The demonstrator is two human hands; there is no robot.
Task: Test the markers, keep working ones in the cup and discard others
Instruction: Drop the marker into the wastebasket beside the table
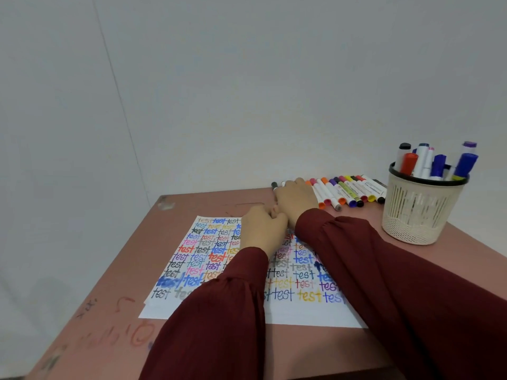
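The markers (348,192) not yet in the cup lie in a row at the far edge of the tabletop (301,349). They lie side by side. Each one points from the wall toward the person, leaning a bit to the right. The right hand (296,198) lies on top of the left end of this row, so the markers are right under it and to its right. A black marker (274,185) peeks out just to the left of this hand. The fingers bend down over the row, and I cannot tell if they hold a marker or only touch one.

The left hand (262,229) rests on the paper (197,256), just beside the right hand. Its fingers are tucked under, and I cannot tell if something is in them.

The cup (422,212) stands to the right of the row with markers in it. The right hand is the nearer one to it. The sleeves hide the middle of the paper.
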